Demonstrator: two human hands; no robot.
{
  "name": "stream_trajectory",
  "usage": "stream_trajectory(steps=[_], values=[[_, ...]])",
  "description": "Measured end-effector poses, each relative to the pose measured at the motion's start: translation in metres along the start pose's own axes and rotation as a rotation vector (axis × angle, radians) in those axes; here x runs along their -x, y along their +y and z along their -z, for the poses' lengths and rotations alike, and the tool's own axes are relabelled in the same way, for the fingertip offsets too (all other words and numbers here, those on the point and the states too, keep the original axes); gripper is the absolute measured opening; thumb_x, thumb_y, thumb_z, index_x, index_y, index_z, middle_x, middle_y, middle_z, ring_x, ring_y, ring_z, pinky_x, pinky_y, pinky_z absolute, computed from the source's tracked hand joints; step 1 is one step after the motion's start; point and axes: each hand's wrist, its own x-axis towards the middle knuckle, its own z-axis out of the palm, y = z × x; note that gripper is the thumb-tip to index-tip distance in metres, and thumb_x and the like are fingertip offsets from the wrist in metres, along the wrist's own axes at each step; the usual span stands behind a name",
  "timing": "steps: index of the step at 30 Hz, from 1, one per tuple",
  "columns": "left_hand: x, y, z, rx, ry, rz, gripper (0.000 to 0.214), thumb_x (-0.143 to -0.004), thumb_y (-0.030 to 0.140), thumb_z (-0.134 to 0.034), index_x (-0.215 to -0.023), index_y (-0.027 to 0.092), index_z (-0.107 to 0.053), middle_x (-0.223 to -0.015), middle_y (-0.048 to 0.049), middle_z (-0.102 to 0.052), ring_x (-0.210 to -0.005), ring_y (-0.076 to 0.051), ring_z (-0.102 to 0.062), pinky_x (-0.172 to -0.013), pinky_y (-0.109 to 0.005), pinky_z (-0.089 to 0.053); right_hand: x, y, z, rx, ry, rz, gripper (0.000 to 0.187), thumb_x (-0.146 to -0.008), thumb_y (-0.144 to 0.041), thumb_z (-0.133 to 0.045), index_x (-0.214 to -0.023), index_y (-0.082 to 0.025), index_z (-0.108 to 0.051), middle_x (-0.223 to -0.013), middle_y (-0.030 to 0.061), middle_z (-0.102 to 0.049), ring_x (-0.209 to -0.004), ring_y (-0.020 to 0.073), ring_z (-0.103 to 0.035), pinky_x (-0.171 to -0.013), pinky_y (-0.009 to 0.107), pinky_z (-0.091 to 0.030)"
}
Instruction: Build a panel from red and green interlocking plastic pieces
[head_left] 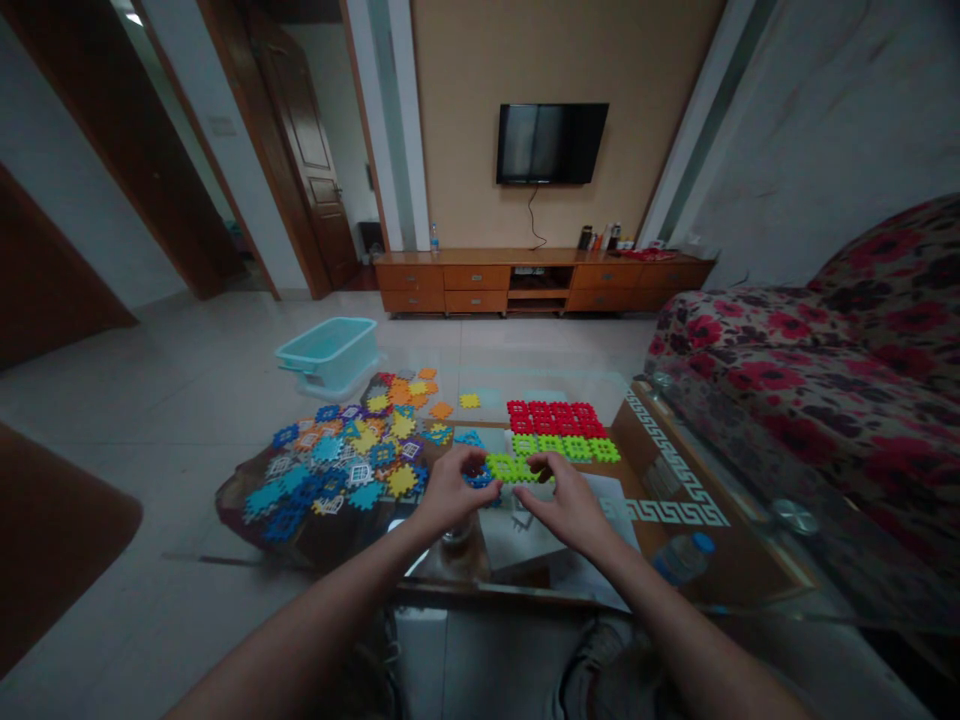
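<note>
My left hand [452,492] and my right hand [570,503] rest on a glass table [750,560], fingers curled around a short strip of joined lime-green plastic tiles [512,467]. A blue tile [478,479] sits under my left fingertips. Beyond the strip lie a joined row of green tiles [566,447] and a block of red tiles [553,417]. A heap of loose tiles in blue, yellow, orange and white [345,450] spreads to the left of my left hand.
A turquoise plastic bin [328,352] stands on the floor beyond the heap. A floral sofa [825,370] runs along the right. A plastic bottle [679,557] lies under the glass near my right forearm. A wooden cabinet [540,280] and wall TV [551,143] are at the back.
</note>
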Motion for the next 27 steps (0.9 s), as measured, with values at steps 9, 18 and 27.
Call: stream_trajectory(steps=[9,18,27], values=[[0.0,0.005,-0.006,0.196,0.038,0.233,0.04,-0.068,0.039,-0.077,-0.099,0.015,-0.066,-0.081,-0.0054,-0.069,-0.073,-0.018,-0.065,-0.07,-0.031,-0.054,-0.003,0.001,-0.005,-0.117,-0.036,-0.118,0.019,-0.08,-0.037,-0.067,-0.086,-0.019,-0.066,-0.079,0.0036,-0.07,-0.071,0.0183,-0.063,-0.066,0.03,-0.048],[0.002,0.002,-0.009,0.187,0.027,0.2,0.04,-0.069,0.038,-0.078,-0.1,0.015,-0.066,-0.085,-0.0054,-0.07,-0.073,-0.017,-0.066,-0.069,-0.031,-0.055,-0.003,0.0,-0.004,-0.142,-0.015,-0.13,0.021,-0.081,-0.039,-0.066,-0.083,-0.019,-0.069,-0.08,0.0046,-0.072,-0.072,0.0194,-0.065,-0.067,0.031,-0.049],[0.003,-0.001,-0.012,0.116,0.033,0.14,0.037,-0.071,0.035,-0.077,-0.1,0.016,-0.066,-0.086,-0.0045,-0.07,-0.075,-0.017,-0.066,-0.071,-0.031,-0.055,-0.003,-0.003,-0.005,-0.135,0.009,-0.185,0.023,-0.079,-0.04,-0.067,-0.082,-0.018,-0.07,-0.077,0.0048,-0.073,-0.07,0.0199,-0.067,-0.067,0.031,-0.05]])
